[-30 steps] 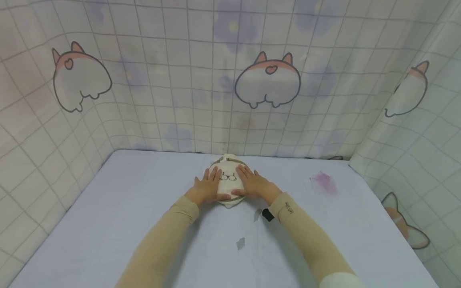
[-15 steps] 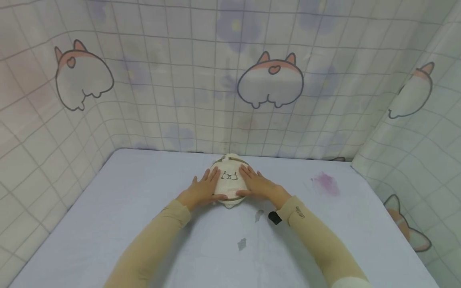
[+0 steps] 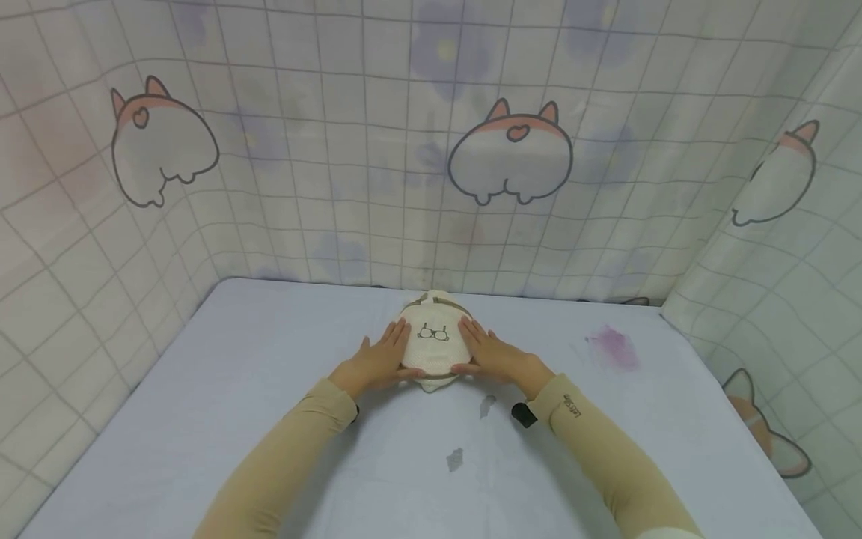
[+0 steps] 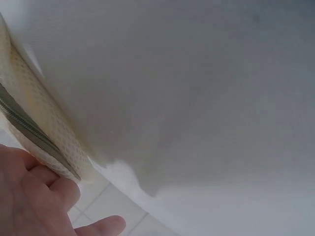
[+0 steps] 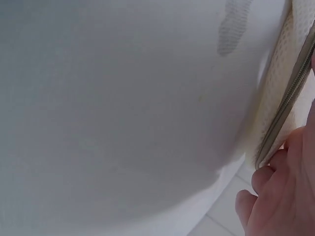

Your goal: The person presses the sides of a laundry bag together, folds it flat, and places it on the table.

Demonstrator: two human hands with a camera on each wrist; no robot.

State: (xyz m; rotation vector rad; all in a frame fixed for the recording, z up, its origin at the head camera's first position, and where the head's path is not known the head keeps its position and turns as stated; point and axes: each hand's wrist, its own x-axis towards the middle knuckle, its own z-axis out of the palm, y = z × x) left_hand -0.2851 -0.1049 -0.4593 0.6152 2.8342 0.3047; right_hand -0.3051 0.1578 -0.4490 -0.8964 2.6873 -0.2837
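A cream mesh bag [image 3: 436, 353] with a glasses print lies near the far edge of the table. My left hand [image 3: 373, 365] rests against the bag's left side, fingers straight and thumb along its near edge. On the opposite side, my right hand [image 3: 501, 361] touches the bag in much the same way. A greenish-brown zipper [image 4: 30, 129] runs along the bag's rim in the left wrist view, close to the fingers of that hand. From the right wrist, the zipper [image 5: 288, 101] shows beside the right fingers. The bag's underside is hidden.
The white-covered table [image 3: 269, 329] has a pink stain [image 3: 614, 347] at the right and grey patches [image 3: 455, 460] in the middle. A grid-patterned curtain [image 3: 337, 150] with corgi prints encloses the back and sides. A small black object [image 3: 523, 415] is by the right cuff.
Both hands have slid outward from the bag's top toward its sides, the thumbs now farther apart. More of the bag's face shows. The head view has shifted slightly.
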